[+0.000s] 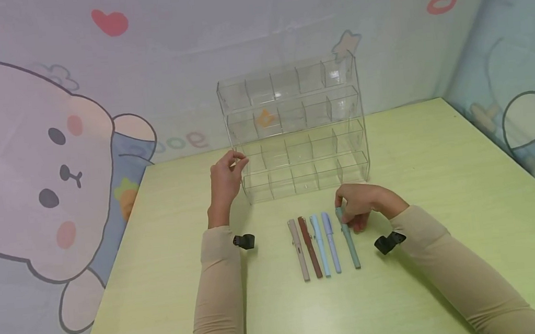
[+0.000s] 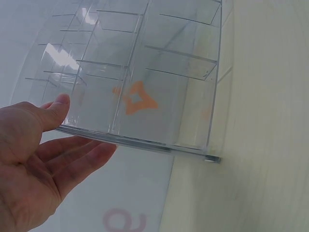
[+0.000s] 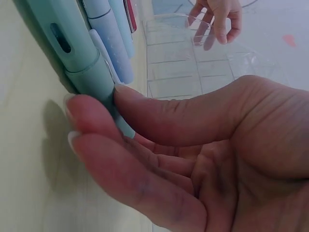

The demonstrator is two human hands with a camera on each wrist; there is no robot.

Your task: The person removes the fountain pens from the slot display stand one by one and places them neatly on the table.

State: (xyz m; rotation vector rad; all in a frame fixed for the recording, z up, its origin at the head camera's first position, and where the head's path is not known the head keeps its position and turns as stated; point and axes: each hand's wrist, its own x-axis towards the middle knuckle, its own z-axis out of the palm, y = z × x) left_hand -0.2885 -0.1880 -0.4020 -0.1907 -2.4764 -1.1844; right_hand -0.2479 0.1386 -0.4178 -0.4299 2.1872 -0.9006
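A clear acrylic rack (image 1: 301, 148) with stepped rows of compartments stands upright on the table. My left hand (image 1: 225, 180) holds its left side edge, thumb (image 2: 57, 112) on one face and fingers behind, as the left wrist view shows. At the right end of a row of capped pens lies a green pen (image 1: 350, 245); my right hand (image 1: 362, 201) pinches its capped end between thumb (image 3: 159, 116) and fingers. To its left lie a periwinkle pen (image 1: 331, 243), a light blue pen (image 1: 321, 246), a dark red pen (image 1: 310, 247) and a taupe pen (image 1: 299, 251), side by side.
The pale yellow-green table (image 1: 163, 280) meets a cartoon-printed cloth (image 1: 170, 64) behind the rack. Another printed cloth (image 1: 523, 63) hangs along the right side. Each wrist wears a small black camera (image 1: 244, 241).
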